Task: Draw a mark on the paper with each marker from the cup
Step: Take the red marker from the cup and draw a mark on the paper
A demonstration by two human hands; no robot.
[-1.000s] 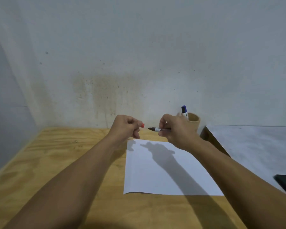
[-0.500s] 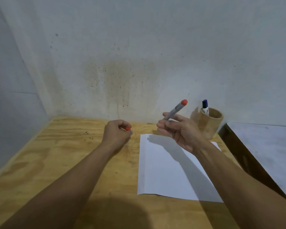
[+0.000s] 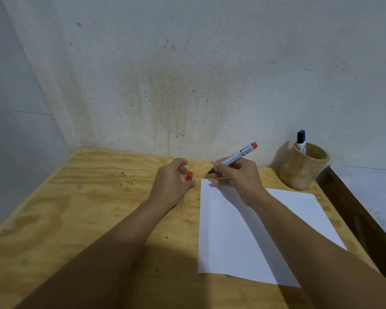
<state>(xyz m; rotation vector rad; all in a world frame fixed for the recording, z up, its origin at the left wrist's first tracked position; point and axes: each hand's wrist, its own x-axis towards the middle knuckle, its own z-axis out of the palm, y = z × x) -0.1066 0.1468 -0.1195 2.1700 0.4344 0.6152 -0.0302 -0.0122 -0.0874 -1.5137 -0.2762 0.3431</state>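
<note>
A: Moved since the earlier frame: red marker (image 3: 236, 157) turned over in the right hand (image 3: 237, 179), dark tip now pointing down and left, red end up and to the right. Left hand (image 3: 172, 186) lowered to the table.

B: Grip, right hand?

A: Fingers pinched round the lower barrel in a writing hold. Tip sits just above the far left corner of the paper (image 3: 250, 237); contact with the sheet cannot be told.

B: Left hand?

A: Fingers loosely curled round the red cap (image 3: 189, 175), which stands on end on the wooden table (image 3: 87, 197). Whether the fingers touch the cap cannot be told.

B: Paper?

A: One white sheet, flat on the table's right half, near the right forearm, no mark visible.

B: Cup?

A: Wooden cup (image 3: 303, 168), far right corner of the table, beside the wall. Holds one blue-capped marker (image 3: 300, 141), upright, cap up.

B: Other items?

A: Grey surface (image 3: 370, 192) to the right of the table. Stained wall (image 3: 165, 97) at the far side.
</note>
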